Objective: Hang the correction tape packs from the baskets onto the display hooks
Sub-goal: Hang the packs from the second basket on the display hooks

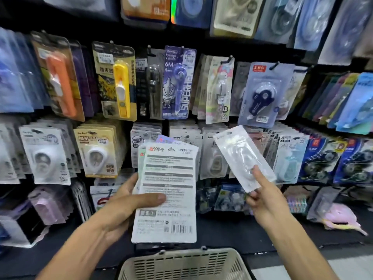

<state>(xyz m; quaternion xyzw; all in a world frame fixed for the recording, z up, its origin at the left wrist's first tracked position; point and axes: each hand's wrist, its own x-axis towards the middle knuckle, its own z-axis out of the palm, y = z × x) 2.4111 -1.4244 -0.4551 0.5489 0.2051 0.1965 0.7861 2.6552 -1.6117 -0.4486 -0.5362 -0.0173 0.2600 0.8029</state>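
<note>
My left hand [129, 207] grips a stack of correction tape packs [169, 186], their white printed backs and a barcode facing me, thumb pressed across the top card. My right hand [260, 195] pinches the lower end of a single white pack [240, 156], which tilts up and to the left in front of the lower row of hanging packs. The rim of a beige slotted basket [181, 261] shows at the bottom centre, below both hands. Black display hooks [227, 60] carry rows of carded correction tapes across the wall.
The wall holds packed rows of hanging packs: an orange one [60, 85], a yellow one [121, 87], a purple "6M" one [177, 83], a navy tape [262, 96]. Pink items [339, 217] lie on the dark shelf at lower right.
</note>
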